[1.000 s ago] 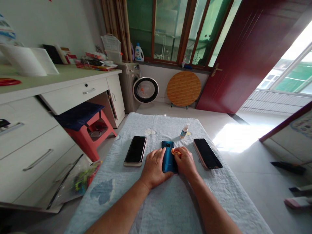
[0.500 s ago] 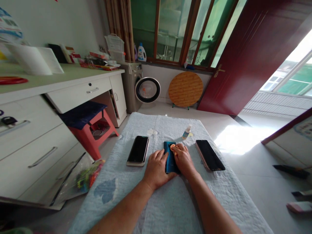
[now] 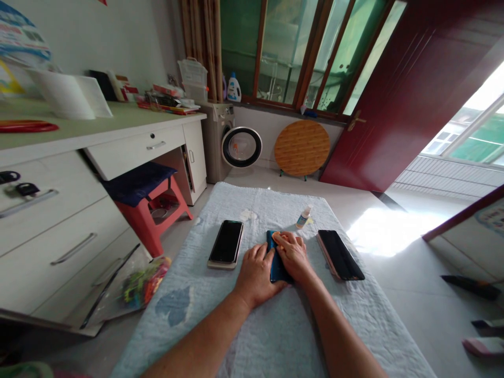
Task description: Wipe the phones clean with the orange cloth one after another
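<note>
A blue phone (image 3: 276,269) lies back side up on the cloth-covered table. My left hand (image 3: 255,274) grips it along the left side, with the thumb at its near end. In my right hand (image 3: 293,255) is a small orange cloth (image 3: 275,237), pressed under the fingertips against the upper part of the phone's back. That hand and the cloth hide the camera area. To the left rests a phone with a dark screen (image 3: 227,241), and to the right a pink-edged phone (image 3: 340,255). A small spray bottle (image 3: 303,217) stands just beyond my right hand.
A pale blue quilted cloth (image 3: 189,341) covers the table. On the left are a white desk (image 3: 129,149), a red stool (image 3: 157,215) and a plastic bag (image 3: 137,283) of colourful items. Farther off, a washing machine (image 3: 216,142) has its door open beside a round wooden board (image 3: 302,147).
My right hand has slid slightly left across the top of the blue phone with the orange cloth, its fingers now flatter. My left hand keeps its hold. The view has shifted a little.
</note>
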Action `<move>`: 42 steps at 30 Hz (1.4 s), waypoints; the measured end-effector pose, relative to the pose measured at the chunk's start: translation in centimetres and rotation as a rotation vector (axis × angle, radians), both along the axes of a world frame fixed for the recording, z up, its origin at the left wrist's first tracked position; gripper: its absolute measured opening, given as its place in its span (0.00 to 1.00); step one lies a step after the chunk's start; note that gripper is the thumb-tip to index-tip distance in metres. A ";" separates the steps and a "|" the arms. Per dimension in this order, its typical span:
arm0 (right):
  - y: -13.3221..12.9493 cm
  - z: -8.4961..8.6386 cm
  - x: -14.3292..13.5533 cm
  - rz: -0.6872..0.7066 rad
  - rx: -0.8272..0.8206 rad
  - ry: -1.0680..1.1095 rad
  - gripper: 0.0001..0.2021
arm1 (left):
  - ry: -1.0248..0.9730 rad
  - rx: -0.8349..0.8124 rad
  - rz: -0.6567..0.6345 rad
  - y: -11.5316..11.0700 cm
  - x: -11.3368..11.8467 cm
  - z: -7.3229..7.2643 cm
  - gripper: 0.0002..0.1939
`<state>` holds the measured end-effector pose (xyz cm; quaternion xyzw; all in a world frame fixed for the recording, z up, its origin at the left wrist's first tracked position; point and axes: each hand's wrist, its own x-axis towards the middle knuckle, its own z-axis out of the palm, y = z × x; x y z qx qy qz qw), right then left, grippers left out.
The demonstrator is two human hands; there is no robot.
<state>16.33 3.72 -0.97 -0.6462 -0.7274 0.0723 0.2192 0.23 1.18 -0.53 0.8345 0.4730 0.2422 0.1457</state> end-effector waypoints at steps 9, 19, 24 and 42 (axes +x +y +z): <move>-0.3 0.2 -0.2 -0.043 0.033 -0.043 0.19 | 0.010 -0.005 0.002 -0.1 0.0 0.2 0.41; -0.2 -0.1 0.1 -0.089 -0.012 -0.046 0.20 | 0.016 0.000 0.011 0.0 0.1 -0.2 0.41; -0.1 0.2 -0.3 -0.032 -0.030 -0.027 0.20 | 0.015 0.008 0.005 0.0 0.0 -0.3 0.42; -0.9 1.2 -1.0 -0.033 -0.010 -0.098 0.18 | 0.043 -0.020 0.009 0.0 0.0 0.0 0.42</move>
